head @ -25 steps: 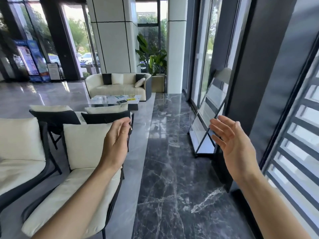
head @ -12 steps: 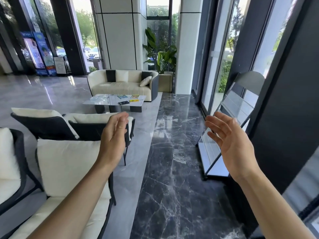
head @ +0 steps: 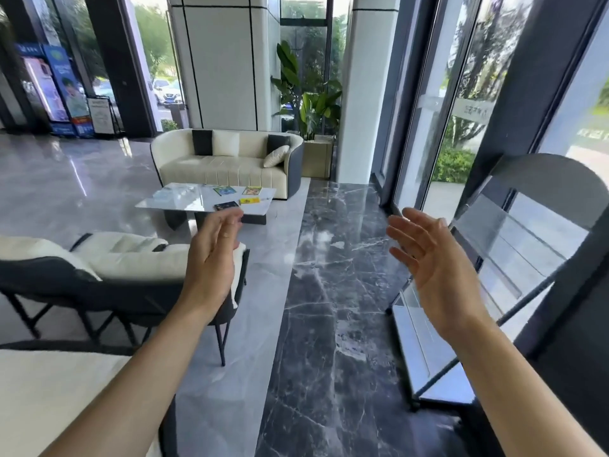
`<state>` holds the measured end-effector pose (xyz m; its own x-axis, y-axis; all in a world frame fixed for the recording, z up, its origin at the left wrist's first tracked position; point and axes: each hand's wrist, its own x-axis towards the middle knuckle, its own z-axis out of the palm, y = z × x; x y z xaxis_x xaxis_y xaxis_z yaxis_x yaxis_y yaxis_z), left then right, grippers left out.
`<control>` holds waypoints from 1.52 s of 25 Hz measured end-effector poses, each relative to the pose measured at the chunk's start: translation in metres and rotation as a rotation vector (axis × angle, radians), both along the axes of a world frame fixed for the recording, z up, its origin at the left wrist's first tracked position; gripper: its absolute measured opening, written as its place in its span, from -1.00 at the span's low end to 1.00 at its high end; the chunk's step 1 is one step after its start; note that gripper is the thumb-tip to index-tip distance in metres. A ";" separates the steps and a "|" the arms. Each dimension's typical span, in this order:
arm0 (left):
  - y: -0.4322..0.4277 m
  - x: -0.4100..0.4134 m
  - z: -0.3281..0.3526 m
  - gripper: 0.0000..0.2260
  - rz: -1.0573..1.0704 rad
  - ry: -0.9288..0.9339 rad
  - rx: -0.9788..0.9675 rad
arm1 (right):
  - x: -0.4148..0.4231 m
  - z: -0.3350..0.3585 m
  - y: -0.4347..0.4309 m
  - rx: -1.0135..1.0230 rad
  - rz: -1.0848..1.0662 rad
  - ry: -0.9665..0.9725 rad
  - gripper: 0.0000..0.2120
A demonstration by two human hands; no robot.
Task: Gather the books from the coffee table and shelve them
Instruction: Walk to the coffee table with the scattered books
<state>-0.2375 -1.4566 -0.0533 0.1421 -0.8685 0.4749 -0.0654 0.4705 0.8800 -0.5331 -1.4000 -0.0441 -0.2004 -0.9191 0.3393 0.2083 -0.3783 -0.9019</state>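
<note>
Head view: left hand (head: pixel 211 262) and right hand (head: pixel 435 268), both raised at mid-frame with palms facing each other, fingers loosely spread and holding nothing. Four books (head: pixel 235 196) lie flat on the far right part of the white coffee table (head: pixel 171 202), above centre-left of the frame, just above the left hand's fingertips in the picture yet well beyond reach. A tilted display rack (head: pixel 514 258) with clear shelves stands at right, behind the right hand.
</note>
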 end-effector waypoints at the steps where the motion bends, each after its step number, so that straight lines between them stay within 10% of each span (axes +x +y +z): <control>1: -0.031 -0.003 -0.003 -0.72 0.000 -0.010 0.003 | -0.004 -0.003 -0.033 0.010 0.000 0.011 -0.49; 20: -0.666 -0.044 -0.052 -0.72 0.181 0.038 0.030 | -0.061 -0.031 -0.714 0.097 0.092 -0.001 -0.47; 31: -1.043 0.016 -0.073 -0.70 0.177 0.185 0.077 | 0.032 -0.028 -1.103 0.101 0.136 0.073 -0.27; 38: -1.214 0.077 -0.074 -0.75 0.218 0.140 0.091 | 0.095 -0.043 -1.304 0.113 0.200 0.008 -0.51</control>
<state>-0.1608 -2.6711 -0.1276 0.3887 -0.8484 0.3593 -0.0314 0.3775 0.9255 -0.4382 -2.7044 -0.0868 -0.0081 -0.9725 0.2326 0.2615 -0.2265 -0.9382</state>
